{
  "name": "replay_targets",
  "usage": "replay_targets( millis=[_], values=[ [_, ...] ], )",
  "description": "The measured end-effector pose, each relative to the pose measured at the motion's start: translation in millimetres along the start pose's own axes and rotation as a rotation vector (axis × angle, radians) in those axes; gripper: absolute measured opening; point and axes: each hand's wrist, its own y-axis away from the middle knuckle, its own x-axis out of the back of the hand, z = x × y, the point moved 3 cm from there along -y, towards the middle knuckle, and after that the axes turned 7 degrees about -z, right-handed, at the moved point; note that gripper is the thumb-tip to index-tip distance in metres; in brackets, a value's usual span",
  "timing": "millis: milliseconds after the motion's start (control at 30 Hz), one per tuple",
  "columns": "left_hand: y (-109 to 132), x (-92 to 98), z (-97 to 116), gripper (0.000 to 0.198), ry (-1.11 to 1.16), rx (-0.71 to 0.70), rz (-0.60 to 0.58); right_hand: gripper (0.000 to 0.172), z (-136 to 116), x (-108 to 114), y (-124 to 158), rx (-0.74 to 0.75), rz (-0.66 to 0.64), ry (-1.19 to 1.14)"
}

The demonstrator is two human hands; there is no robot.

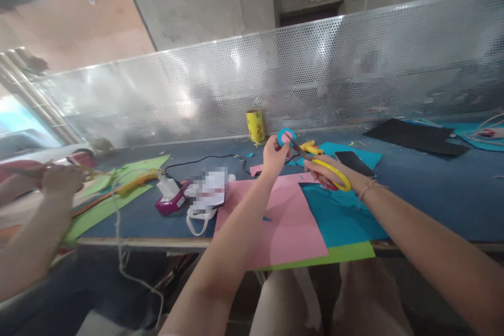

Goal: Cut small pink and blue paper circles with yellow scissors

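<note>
My left hand [274, 156] pinches a small round piece of blue paper with a pink centre [287, 137], held up above the table. My right hand [321, 164] grips a pair of scissors [334, 173] with yellow and red handles. The dark blades reach left and touch or overlap the paper disc; I cannot tell how far they are parted. Below my hands lie a pink paper sheet [283, 231] and a blue sheet [342, 215], with a green sheet [354, 253] under them at the table's front edge.
A yellow roll [255, 127] stands by the perforated metal screen [220, 79]. A yellow tool [311, 147] and a phone [354, 163] lie near my right hand. On the left are a purple power strip [171, 199], cables and a co-worker's hand [63, 181]. Black paper [413, 136] lies right.
</note>
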Motion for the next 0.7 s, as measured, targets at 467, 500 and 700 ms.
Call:
replay_targets(
  millis=[467, 500, 700],
  values=[
    [-4, 1.2, -4, 0.019, 0.211, 0.096, -0.026, 0.049, -8, 4, 3, 0.005, 0.017, 0.127],
    [-4, 1.5, -4, 0.020, 0.211, 0.103, -0.033, 0.049, -9, 5, 3, 0.010, 0.019, 0.137],
    [-3, 3.0, -1, 0.026, 0.212, 0.128, -0.063, 0.051, -10, 5, 4, -0.021, 0.002, 0.134]
  ],
)
